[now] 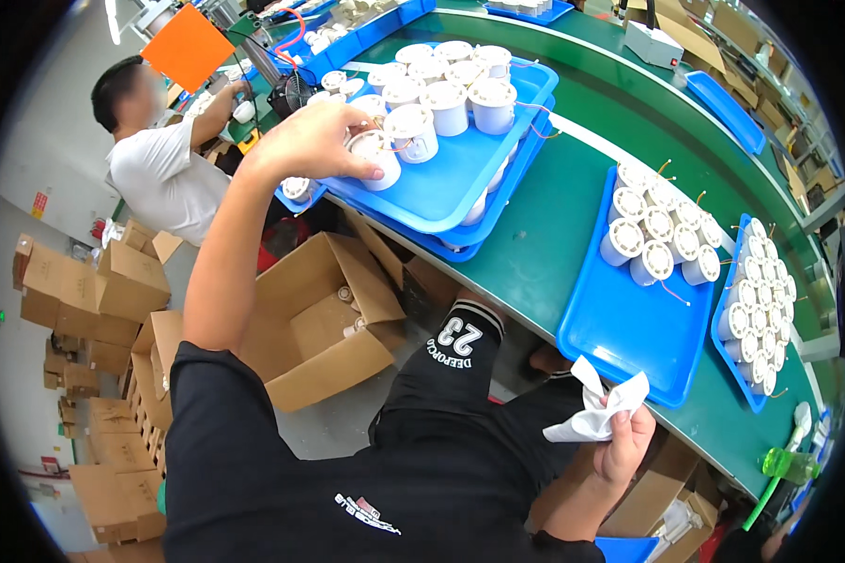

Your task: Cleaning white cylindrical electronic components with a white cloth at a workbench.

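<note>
My left hand (321, 145) reaches to the near left corner of a blue tray (460, 192) stacked on another. Its thumb and fingers are closed around a white cylindrical housing (377, 167) with a ribbed top. Several more such white housings (446, 108) stand on that tray, thin coloured wires sticking out of some. Low on the right, my right hand (624, 446) pinches a crumpled white cloth (596, 408) in front of the table edge. A second blue tray (620, 333) lies beyond the cloth, with white housings (657, 230) grouped at its far end.
Another blue tray (730, 330) full of housings lies at the right. An open cardboard box (324, 319) with a few white parts stands on the floor below the green table (526, 239). A person in a white shirt (164, 174) works at the far left. A green bottle (789, 464) is at the right.
</note>
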{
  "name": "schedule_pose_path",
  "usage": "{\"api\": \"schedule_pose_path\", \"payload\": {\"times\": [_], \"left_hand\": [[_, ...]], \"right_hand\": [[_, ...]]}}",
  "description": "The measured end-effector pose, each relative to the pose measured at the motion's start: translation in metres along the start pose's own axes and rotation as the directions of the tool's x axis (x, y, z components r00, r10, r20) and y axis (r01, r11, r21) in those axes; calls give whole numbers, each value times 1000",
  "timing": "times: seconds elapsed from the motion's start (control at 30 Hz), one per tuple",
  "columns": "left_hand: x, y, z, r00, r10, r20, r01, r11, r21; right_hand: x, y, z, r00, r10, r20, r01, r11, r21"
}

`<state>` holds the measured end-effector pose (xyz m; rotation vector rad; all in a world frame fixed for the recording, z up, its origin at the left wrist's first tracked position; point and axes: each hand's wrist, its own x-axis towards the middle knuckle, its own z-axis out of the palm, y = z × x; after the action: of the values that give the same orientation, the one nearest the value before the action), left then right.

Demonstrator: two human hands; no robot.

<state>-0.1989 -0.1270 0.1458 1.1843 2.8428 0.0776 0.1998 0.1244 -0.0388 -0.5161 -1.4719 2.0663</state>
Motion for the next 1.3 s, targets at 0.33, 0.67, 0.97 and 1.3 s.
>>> {"api": "schedule_pose_path", "payload": {"times": [0.33, 0.67, 0.97, 1.3], "left_hand": [[-2, -10, -7, 983, 184, -13, -175, 907, -382], [8, -10, 3, 830, 533, -161, -552, 746, -373], [11, 14, -28, 806, 592, 5, -555, 758, -342], [5, 27, -19, 750, 579, -320, -643, 523, -560]], "right_hand": [[6, 10, 27, 998, 46, 36, -47, 998, 31], [4, 13, 32, 994, 110, -13, -109, 991, 76], [0, 13, 40, 991, 129, -39, -127, 990, 65], [5, -1, 47, 952, -219, -213, 244, 964, 101]]}}
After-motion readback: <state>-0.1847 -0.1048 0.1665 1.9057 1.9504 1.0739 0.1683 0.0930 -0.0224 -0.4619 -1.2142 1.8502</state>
